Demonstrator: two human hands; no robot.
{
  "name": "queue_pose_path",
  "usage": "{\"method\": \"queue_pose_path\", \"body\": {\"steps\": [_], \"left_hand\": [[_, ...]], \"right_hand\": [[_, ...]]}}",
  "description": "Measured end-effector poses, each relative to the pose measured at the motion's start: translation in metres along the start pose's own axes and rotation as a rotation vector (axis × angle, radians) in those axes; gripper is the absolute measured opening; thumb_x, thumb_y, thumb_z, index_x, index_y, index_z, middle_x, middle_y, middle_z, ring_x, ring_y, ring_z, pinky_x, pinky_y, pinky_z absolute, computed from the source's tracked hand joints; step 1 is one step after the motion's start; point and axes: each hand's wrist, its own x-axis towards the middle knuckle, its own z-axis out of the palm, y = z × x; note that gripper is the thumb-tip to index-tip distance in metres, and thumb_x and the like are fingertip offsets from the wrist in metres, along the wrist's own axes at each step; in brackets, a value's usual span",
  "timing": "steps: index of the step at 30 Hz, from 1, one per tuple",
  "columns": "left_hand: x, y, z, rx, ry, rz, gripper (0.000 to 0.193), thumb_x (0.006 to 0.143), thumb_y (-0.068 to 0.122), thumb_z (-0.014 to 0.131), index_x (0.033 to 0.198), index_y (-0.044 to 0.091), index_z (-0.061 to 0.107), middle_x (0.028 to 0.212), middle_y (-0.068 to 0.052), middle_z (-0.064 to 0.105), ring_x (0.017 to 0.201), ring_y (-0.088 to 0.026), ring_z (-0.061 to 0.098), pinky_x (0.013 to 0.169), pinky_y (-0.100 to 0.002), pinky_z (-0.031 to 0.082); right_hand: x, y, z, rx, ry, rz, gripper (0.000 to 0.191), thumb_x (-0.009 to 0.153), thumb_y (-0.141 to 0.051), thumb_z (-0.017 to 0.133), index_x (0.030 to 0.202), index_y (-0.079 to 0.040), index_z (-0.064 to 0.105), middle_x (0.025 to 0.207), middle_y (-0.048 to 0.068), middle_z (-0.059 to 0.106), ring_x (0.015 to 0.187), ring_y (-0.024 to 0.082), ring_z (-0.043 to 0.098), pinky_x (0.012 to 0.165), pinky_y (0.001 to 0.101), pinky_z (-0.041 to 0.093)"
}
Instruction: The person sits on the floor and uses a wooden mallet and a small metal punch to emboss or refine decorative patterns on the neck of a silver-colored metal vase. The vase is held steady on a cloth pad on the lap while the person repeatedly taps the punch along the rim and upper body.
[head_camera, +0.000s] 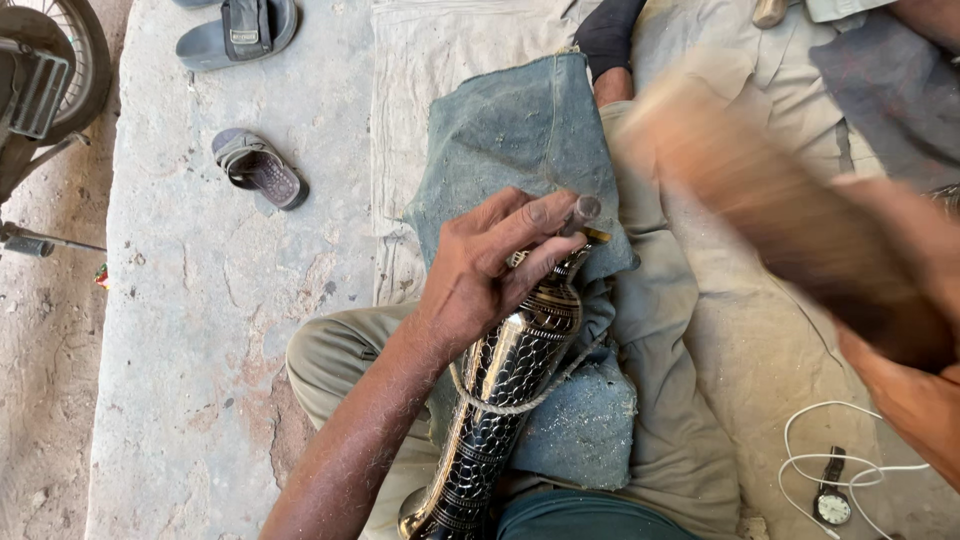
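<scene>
Engraved metal vase (500, 400): black with silver scale pattern over the visible body, lying tilted across the person's lap, a cord (500, 405) looped round its middle, neck pointing away. Left hand (490, 270): closed about a short steel chisel or punch (583, 210), tip set at the vase's neck, where a brass-coloured edge shows; judged from this, the body pattern is cut and the neck is the part in hand. Right hand (900, 270): raised at the right, blurred, gripping a wooden mallet (760, 190). Blue denim cloth (520, 140): dusty, spread under the vase over khaki trousers (660, 330). Beside the right knee: wristwatch (830, 500) and white cable (810, 440) on a pale ground sheet (420, 60). Further off, left: two sandals (260, 165) on the concrete floor (200, 330), a bicycle wheel (70, 50) at the corner.
</scene>
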Motion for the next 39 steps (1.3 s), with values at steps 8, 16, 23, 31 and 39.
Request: {"method": "queue_pose_path", "body": {"steps": [8,16,23,31,39], "left_hand": [[0.001,0.0,-0.002,0.019,-0.003,0.05,0.033,0.101,0.017,0.076,0.131,0.01,0.065,0.108,-0.008,0.071,0.086,-0.021,0.069,0.076,-0.033,0.058],[0.003,0.002,-0.003,0.016,-0.018,0.004,0.035,0.1,0.018,0.076,0.133,0.009,0.066,0.098,-0.009,0.066,0.081,-0.021,0.067,0.073,-0.035,0.056],[0.005,0.003,-0.003,-0.002,-0.033,0.0,0.035,0.1,0.019,0.075,0.132,0.009,0.065,0.1,-0.009,0.067,0.083,-0.021,0.07,0.072,-0.035,0.057],[0.005,0.0,-0.002,-0.014,-0.041,-0.022,0.037,0.099,0.017,0.076,0.132,0.009,0.063,0.103,-0.009,0.068,0.085,-0.021,0.072,0.074,-0.034,0.061],[0.004,0.001,-0.002,0.008,-0.02,0.011,0.035,0.098,0.018,0.076,0.13,0.008,0.065,0.1,-0.009,0.067,0.083,-0.02,0.07,0.072,-0.034,0.058]], "right_hand": [[0.004,-0.003,-0.005,-0.029,-0.031,-0.014,0.06,0.092,-0.01,0.065,0.149,-0.006,0.049,0.114,0.012,0.067,0.096,0.018,0.069,0.083,0.0286,0.057],[0.011,-0.013,-0.015,0.066,-0.043,-0.156,0.06,0.091,-0.004,0.063,0.15,0.001,0.05,0.119,0.016,0.066,0.101,0.019,0.072,0.086,0.0287,0.059],[0.011,0.016,-0.007,-0.039,-0.081,0.138,0.052,0.1,-0.024,0.065,0.148,-0.005,0.057,0.111,0.01,0.072,0.094,0.02,0.069,0.08,0.0321,0.055],[0.006,0.033,0.002,-0.014,-0.059,0.07,0.032,0.102,-0.016,0.068,0.129,-0.001,0.058,0.093,0.014,0.066,0.073,0.021,0.064,0.069,0.0344,0.052],[0.01,-0.002,-0.006,0.003,0.204,-0.094,0.048,0.08,-0.005,0.076,0.126,0.003,0.06,0.093,0.011,0.065,0.079,0.018,0.063,0.071,0.0314,0.053]]}}
